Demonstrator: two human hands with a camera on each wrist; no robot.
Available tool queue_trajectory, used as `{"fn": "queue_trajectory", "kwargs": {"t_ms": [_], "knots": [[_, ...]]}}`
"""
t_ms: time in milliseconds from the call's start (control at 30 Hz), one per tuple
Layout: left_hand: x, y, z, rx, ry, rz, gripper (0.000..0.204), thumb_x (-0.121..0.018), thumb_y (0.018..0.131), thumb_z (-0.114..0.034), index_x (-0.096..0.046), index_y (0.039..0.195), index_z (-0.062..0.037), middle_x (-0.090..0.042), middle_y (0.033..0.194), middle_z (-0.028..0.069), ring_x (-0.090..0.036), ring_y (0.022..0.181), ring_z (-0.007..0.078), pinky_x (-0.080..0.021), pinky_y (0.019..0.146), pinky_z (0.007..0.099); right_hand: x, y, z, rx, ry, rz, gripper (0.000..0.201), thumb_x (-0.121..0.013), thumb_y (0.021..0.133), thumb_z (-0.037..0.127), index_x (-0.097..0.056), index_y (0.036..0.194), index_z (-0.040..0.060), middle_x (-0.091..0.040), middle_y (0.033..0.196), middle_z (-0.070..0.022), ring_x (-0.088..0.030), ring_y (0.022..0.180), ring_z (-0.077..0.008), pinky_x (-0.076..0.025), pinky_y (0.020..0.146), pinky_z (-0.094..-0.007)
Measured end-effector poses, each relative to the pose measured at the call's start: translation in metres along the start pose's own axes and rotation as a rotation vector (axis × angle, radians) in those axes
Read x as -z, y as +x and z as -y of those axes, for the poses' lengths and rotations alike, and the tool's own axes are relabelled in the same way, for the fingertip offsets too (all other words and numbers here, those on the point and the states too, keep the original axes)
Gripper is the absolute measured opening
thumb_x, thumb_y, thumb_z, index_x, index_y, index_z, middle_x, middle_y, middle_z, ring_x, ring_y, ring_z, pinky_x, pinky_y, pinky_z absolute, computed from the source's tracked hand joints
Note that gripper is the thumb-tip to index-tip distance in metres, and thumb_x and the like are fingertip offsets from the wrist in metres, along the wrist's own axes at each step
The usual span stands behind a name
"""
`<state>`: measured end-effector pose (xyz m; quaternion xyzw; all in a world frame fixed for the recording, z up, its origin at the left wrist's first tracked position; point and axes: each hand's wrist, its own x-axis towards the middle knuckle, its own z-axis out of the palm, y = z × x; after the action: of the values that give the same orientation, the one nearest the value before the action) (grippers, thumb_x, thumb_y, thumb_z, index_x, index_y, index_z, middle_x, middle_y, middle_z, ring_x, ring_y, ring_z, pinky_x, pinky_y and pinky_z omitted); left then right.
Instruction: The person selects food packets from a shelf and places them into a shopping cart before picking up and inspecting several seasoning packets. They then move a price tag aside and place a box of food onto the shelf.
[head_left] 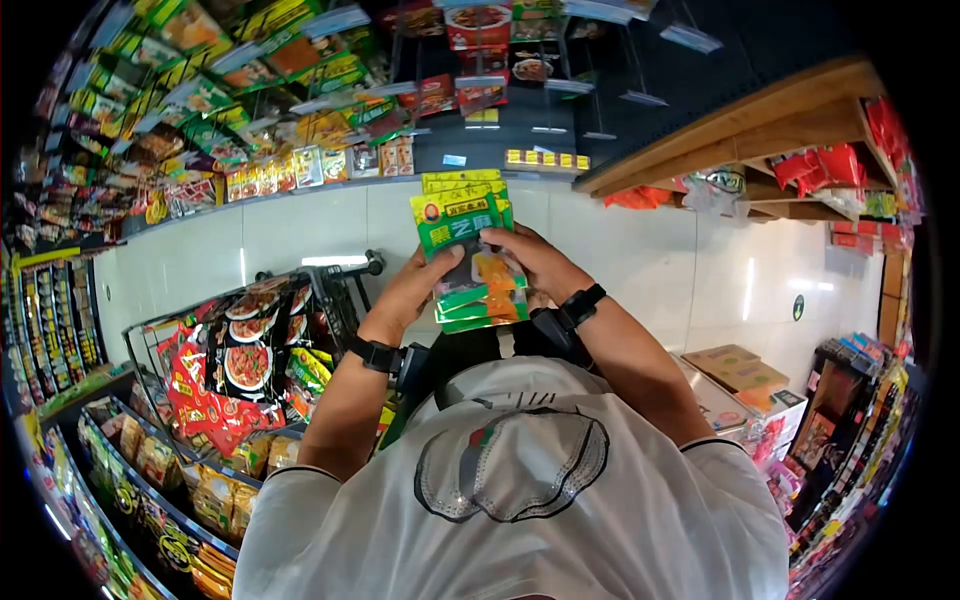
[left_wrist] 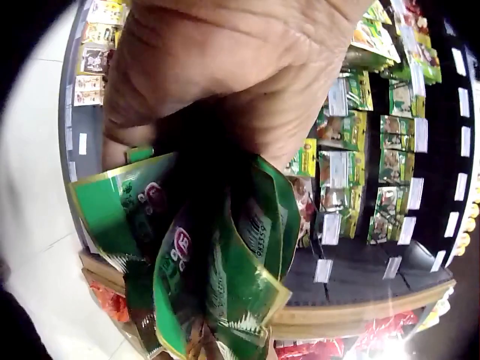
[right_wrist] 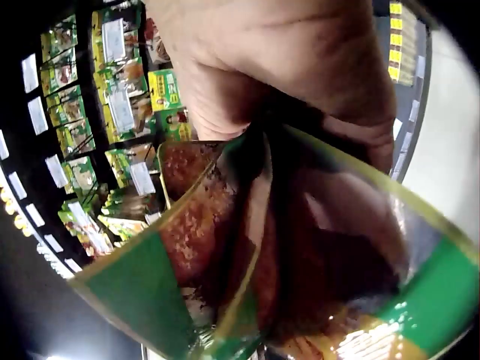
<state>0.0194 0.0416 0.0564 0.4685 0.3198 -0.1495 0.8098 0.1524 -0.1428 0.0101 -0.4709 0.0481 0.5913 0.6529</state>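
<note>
Several green-and-yellow seasoning packets [head_left: 462, 222], the front one with a dark window, are held up as a loose stack before the chest. My left hand [head_left: 408, 287] grips their left side, thumb lying across the front. On the right side my right hand [head_left: 545, 264] grips the same stack, thumb also on the front. In the left wrist view the lower ends of the packets [left_wrist: 244, 274] fan apart below the left hand [left_wrist: 217, 60]. The right wrist view shows glossy packets [right_wrist: 135, 292] spread under the right hand [right_wrist: 292, 52], their contents reddish brown.
Hanging packets fill the shelf rack [head_left: 290, 75] ahead. A cart [head_left: 345, 300] with large red and black bags [head_left: 245, 365] stands to the left. Wooden shelving [head_left: 740, 150] juts out on the right, and cardboard boxes [head_left: 735, 368] sit on the right.
</note>
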Motion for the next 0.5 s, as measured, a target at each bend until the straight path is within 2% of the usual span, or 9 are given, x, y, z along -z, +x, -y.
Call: {"fn": "queue_trajectory", "kwargs": {"t_ms": [67, 133, 200, 233, 267, 300, 333, 367, 500], "knots": [[-0.013, 0.013, 0.004, 0.060, 0.116, -0.015, 0.070, -0.060, 0.096, -0.050, -0.041, 0.146, -0.0055, -0.062, 0.123, 0.0052, -0.060, 0.108, 0.0144, -0.049, 0.090, 0.0288, 0.018, -0.012, -0.002, 0.076, 0.063, -0.051, 0.032, -0.070, 0.092, 0.030, -0.060, 0.110, 0.0064, -0.050, 0.077, 0.0034, -0.042, 0.059, -0.0069, -0.036, 0.056, -0.0251], [-0.022, 0.018, -0.003, 0.131, 0.125, 0.015, 0.078, -0.051, 0.095, -0.062, -0.039, 0.147, -0.0060, -0.057, 0.132, 0.0081, -0.057, 0.114, 0.0164, -0.047, 0.093, 0.0285, 0.037, -0.027, 0.000, 0.125, 0.122, -0.108, 0.026, -0.070, 0.091, 0.029, -0.061, 0.102, 0.0073, -0.045, 0.064, 0.0057, -0.035, 0.046, -0.0050, -0.030, 0.045, -0.0240], [-0.019, 0.030, 0.013, 0.127, 0.024, 0.030, 0.069, -0.049, 0.099, -0.057, -0.041, 0.147, -0.0080, -0.056, 0.135, 0.0091, -0.058, 0.116, 0.0163, -0.048, 0.094, 0.0290, 0.060, -0.046, 0.003, 0.117, 0.162, -0.160, 0.025, -0.070, 0.092, 0.028, -0.061, 0.102, 0.0067, -0.049, 0.067, 0.0039, -0.044, 0.050, -0.0065, -0.037, 0.047, -0.0240], [-0.010, 0.038, 0.033, 0.108, 0.357, -0.038, 0.063, -0.048, 0.100, -0.055, -0.045, 0.144, -0.0098, -0.055, 0.136, 0.0076, -0.056, 0.118, 0.0202, -0.045, 0.099, 0.0327, 0.039, -0.077, 0.031, 0.124, 0.331, -0.219, 0.022, -0.069, 0.093, 0.024, -0.061, 0.102, 0.0055, -0.056, 0.075, -0.0006, -0.058, 0.062, -0.0114, -0.049, 0.055, -0.0260], [0.008, 0.041, 0.065, -0.037, 0.737, 0.114, 0.053, -0.050, 0.100, -0.049, -0.050, 0.137, -0.0106, -0.057, 0.132, 0.0071, -0.055, 0.119, 0.0258, -0.044, 0.101, 0.0373, 0.051, -0.084, 0.027, 0.186, 0.289, -0.234, 0.021, -0.068, 0.093, 0.022, -0.061, 0.103, 0.0051, -0.057, 0.078, -0.0017, -0.061, 0.066, -0.0134, -0.052, 0.059, -0.0273], [0.052, 0.071, 0.132, -0.365, 1.439, 0.363, 0.044, -0.051, 0.100, -0.043, -0.055, 0.129, -0.0095, -0.058, 0.128, 0.0100, -0.054, 0.120, 0.0296, -0.042, 0.104, 0.0414, 0.069, -0.092, 0.024, 0.249, 0.248, -0.249, 0.020, -0.067, 0.094, 0.021, -0.061, 0.103, 0.0047, -0.059, 0.081, -0.0027, -0.063, 0.070, -0.0153, -0.054, 0.063, -0.0287], [0.017, 0.049, 0.111, 0.123, 1.334, 0.386, 0.044, -0.054, 0.099, -0.040, -0.056, 0.129, -0.0087, -0.057, 0.130, 0.0147, -0.053, 0.122, 0.0334, -0.041, 0.105, 0.0433, 0.086, -0.097, 0.018, 0.300, 0.216, -0.268, 0.020, -0.067, 0.094, 0.020, -0.061, 0.104, 0.0043, -0.060, 0.084, -0.0035, -0.065, 0.073, -0.0165, -0.055, 0.066, -0.0295], [0.008, 0.034, 0.121, 0.160, 1.433, 0.402, 0.043, -0.056, 0.097, -0.039, -0.058, 0.127, -0.0083, -0.057, 0.130, 0.0178, -0.052, 0.124, 0.0356, -0.041, 0.106, 0.0422, 0.103, -0.103, 0.013, 0.350, 0.183, -0.288, 0.020, -0.066, 0.095, 0.019, -0.061, 0.106, 0.0039, -0.061, 0.087, -0.0043, -0.066, 0.076, -0.0177, -0.057, 0.069, -0.0303], [0.015, 0.033, 0.177, 0.076, 1.440, 0.584, 0.028, -0.061, 0.089, -0.029, -0.068, 0.104, -0.0066, -0.067, 0.103, 0.0177, -0.063, 0.101, 0.0372, -0.050, 0.087, 0.0457, 0.173, -0.113, -0.037, 0.492, 0.060, -0.351, 0.025, -0.060, 0.098, 0.021, -0.059, 0.114, 0.0024, -0.065, 0.097, -0.0064, -0.067, 0.082, -0.0196, -0.056, 0.076, -0.0310]]}}
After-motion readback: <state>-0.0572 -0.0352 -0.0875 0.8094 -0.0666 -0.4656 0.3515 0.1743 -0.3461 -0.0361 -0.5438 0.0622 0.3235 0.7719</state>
